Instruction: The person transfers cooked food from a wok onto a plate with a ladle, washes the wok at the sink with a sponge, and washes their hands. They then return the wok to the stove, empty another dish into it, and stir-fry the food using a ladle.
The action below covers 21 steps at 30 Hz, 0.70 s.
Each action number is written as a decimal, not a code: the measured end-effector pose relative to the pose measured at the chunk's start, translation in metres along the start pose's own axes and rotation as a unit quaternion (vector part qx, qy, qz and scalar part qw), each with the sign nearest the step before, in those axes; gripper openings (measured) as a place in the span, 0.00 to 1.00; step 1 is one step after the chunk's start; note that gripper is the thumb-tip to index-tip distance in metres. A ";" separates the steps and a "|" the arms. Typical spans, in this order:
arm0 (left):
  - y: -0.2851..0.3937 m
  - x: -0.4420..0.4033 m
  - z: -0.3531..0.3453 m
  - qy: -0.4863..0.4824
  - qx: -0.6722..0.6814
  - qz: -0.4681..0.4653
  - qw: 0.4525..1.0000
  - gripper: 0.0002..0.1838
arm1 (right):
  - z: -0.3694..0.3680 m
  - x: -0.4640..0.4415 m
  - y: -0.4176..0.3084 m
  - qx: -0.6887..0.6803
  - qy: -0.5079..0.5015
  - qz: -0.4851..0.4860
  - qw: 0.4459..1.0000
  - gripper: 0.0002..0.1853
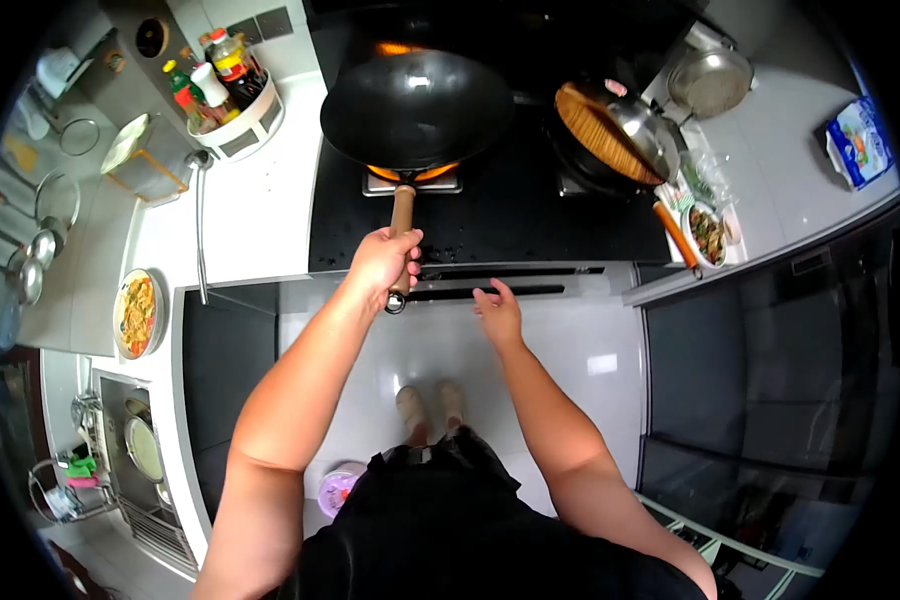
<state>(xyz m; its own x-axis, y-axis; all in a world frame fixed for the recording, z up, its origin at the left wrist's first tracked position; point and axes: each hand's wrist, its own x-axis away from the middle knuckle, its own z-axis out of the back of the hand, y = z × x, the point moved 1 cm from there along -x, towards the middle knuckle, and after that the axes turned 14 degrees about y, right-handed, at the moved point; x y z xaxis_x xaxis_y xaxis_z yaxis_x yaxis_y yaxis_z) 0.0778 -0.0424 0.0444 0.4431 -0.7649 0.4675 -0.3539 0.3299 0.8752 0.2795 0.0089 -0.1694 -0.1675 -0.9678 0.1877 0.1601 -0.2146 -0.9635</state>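
A black wok (410, 115) sits over a lit burner, with orange flame showing under its near rim. Its wooden handle (403, 208) points toward me, and my left hand (383, 262) is wrapped round the lower part. Over the floor, just in front of the counter edge, my right hand (500, 310) is held out with its fingers apart and nothing in them. The inside of the wok looks dark and shiny, with no food visible in it.
On the right burner a second pan (590, 150) carries a wooden lid. A bowl of food (708, 235) stands beside it, near a wooden-handled tool (676, 238). To the left are a ladle (201, 220), a plate of food (138, 312), a bottle rack (245, 120) and a sink (120, 400).
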 end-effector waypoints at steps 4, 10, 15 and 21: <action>-0.007 0.001 0.013 0.018 -0.054 -0.015 0.998 0.08 | 0.048 -0.009 -0.058 -0.048 -0.026 0.021 0.998 0.26; -0.017 -0.008 0.019 -0.007 0.008 0.030 0.999 0.18 | 0.062 -0.009 -0.151 0.023 -0.049 0.162 0.985 0.20; -0.024 0.015 0.071 0.098 -0.053 -0.058 0.992 0.40 | 0.029 0.002 -0.216 0.103 -0.094 0.418 0.898 0.09; -0.039 0.075 0.195 0.215 0.032 -0.119 0.969 0.28 | -0.085 0.075 -0.273 0.122 -0.308 0.461 0.824 0.21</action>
<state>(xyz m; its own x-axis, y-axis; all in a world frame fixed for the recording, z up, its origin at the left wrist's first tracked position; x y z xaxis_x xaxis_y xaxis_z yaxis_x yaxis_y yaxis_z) -0.0357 -0.2207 0.0210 0.8161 -0.5090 0.2737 -0.2433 0.1269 0.9616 0.1408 0.0061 0.0912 0.6466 -0.6022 -0.4683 0.1465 0.7005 -0.6985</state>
